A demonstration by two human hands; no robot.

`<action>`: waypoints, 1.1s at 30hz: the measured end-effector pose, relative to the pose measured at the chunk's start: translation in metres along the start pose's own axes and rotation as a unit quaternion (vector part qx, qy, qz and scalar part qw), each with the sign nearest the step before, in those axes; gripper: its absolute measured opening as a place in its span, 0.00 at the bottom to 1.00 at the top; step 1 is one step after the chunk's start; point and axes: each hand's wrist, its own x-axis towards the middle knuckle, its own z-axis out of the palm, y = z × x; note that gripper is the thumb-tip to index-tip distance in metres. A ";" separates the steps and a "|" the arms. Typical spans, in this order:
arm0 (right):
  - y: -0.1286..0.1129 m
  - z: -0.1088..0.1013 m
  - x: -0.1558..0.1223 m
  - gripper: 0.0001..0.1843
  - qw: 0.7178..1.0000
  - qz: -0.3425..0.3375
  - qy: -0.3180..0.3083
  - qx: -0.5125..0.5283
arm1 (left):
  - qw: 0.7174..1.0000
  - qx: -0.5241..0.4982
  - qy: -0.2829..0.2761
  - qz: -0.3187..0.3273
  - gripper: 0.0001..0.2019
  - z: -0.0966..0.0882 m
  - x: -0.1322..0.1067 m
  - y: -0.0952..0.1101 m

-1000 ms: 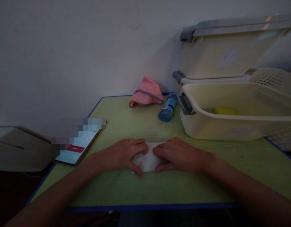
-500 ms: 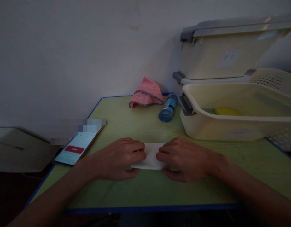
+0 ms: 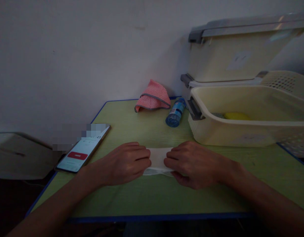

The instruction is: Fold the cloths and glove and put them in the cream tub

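White folded cloth (image 3: 156, 160) lies on the tabletop (image 3: 142, 126), each end clamped in a grip: left hand (image 3: 124, 163), right hand (image 3: 192, 163). Folding looks underway; a next crease calls for matched edges and even pressure.

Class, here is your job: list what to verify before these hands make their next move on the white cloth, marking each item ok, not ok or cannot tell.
1. Left hand and right hand each cover one end of the white cloth: ok.
2. Cloth actually pinched: cannot tell, the hands hide its ends.
3. Bare table in front of the cloth: ok.
4. Phone apart from the left hand: ok.
5. Bottle, lying on its side, apart from the cloth: ok.
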 end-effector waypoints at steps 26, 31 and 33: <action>-0.003 0.002 0.000 0.07 0.999 0.014 -0.033 0.030 | 0.996 0.026 -0.074 0.031 0.10 0.013 -0.001 0.005; -0.004 0.004 0.000 0.07 0.997 0.019 -0.039 0.062 | 0.993 -0.022 -0.112 0.007 0.08 0.010 -0.001 0.004; -0.004 0.004 0.000 0.07 0.997 0.018 -0.041 0.068 | 0.992 -0.038 -0.119 0.002 0.07 0.009 0.000 0.004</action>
